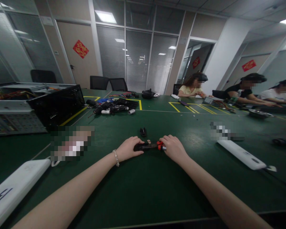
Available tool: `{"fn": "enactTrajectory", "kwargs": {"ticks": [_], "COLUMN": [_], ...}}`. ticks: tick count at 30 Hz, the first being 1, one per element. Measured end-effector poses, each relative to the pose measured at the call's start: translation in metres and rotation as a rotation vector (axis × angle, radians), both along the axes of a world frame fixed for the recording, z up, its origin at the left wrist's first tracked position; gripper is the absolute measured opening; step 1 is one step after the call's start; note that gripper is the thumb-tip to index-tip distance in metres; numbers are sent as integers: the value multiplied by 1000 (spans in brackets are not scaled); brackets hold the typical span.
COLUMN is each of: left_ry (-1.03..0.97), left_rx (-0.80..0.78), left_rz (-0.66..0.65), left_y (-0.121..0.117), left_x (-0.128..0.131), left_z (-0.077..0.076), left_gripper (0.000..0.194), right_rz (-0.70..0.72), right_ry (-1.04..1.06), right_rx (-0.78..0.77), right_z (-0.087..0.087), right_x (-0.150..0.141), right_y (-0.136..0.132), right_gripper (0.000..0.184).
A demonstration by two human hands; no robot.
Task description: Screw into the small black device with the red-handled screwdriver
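Observation:
My right hand (175,148) is closed round the red handles of a pair of pliers (152,146), whose dark metal jaws point left. My left hand (130,148) pinches a small black part (138,147) between thumb and fingers. The jaws reach up to this part; whether they clamp it I cannot tell. A small tan bit (149,142) shows just above the jaws. A separate small black piece (143,132) lies on the green tabletop (143,194) a little beyond my hands.
An opened computer case (57,106) stands at the left. White power banks (241,155) lie on either side. A pile of black tools and cables (116,106) sits farther back. Several people (193,87) work along the right far side, near a metal bowl (261,113).

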State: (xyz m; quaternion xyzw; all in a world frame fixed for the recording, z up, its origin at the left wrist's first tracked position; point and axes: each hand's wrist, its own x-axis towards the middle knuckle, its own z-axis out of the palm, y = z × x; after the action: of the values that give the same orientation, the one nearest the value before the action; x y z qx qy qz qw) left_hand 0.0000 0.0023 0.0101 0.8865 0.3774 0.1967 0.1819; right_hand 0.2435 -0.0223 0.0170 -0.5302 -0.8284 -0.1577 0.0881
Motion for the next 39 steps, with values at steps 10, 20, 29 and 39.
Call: {"fn": "enactTrajectory", "kwargs": {"ticks": [10,20,29,39], "left_ry": [-7,-8,8,-9], "left_rx": [41,-2,-17,15], "left_rz": [-17,3,8,-13], "left_y": [1,1,-1,0], "left_x": [0,0,0,0], "left_z": [-2,-1,0,0], "left_gripper": [34,34,36,34], "right_rz": [-3,-24,1,-5], "right_ry": [-8,5,-12,-6], "right_rx": [-10,-68,-14,-41], "right_z": [1,-1,5,1], "right_x": [0,-1,-1,-1], "right_y": [0,1,-2,0], "right_gripper": [29,28,29,28]}}
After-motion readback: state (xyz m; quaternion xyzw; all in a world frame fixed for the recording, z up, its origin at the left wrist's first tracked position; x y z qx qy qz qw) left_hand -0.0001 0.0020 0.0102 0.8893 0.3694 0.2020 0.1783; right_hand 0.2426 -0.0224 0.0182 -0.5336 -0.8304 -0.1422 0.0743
